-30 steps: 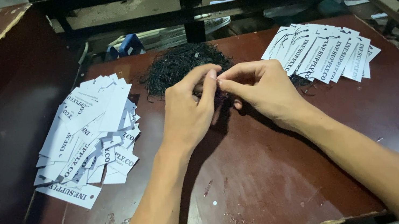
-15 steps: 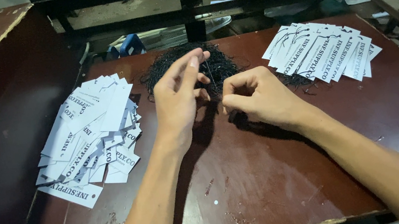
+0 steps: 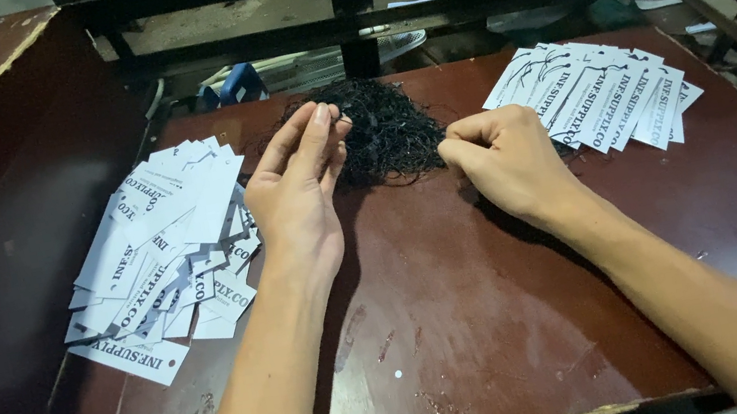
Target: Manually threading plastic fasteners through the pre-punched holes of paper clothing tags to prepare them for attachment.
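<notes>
Now both hands at the far middle of the dark red surface (image 3: 469, 320), working the heap of black strings (image 3: 385, 128) that lies against the far edge

Left hand (image 3: 300, 189): fingers (image 3: 315, 131) stretched forward, thumb and forefinger tips pressed together at the heap's left margin, apparently nipping a single black strand; strand itself too thin to confirm. A second ago this hand met the right one over the heap; since then it has drawn off to the left and lifted

Right hand (image 3: 506, 157): curled into a loose fist at the heap's right margin, fingertips tucked under, knuckles up. Probably pinching the other end of a strand, but cannot tell, the grip is hidden. It has shifted right, so the two hands now stand apart with the heap between them

Reading: the parting of the hands looks like one string being teased loose from the tangle; heap otherwise undisturbed

Surroundings:
- left stack of white printed paper tags (image 3: 165, 253), fanned untidily along the left edge, near the left wrist but not touched
- right stack of white tags (image 3: 600, 90) at the far right corner, these with black strings already looped through, just beyond the right hand, not touched
- near half of the surface bare but scuffed, pale specks and flaked patches towards the near edge
- black metal rail (image 3: 356, 22) behind the far edge; clutter beyond, indistinct
</notes>
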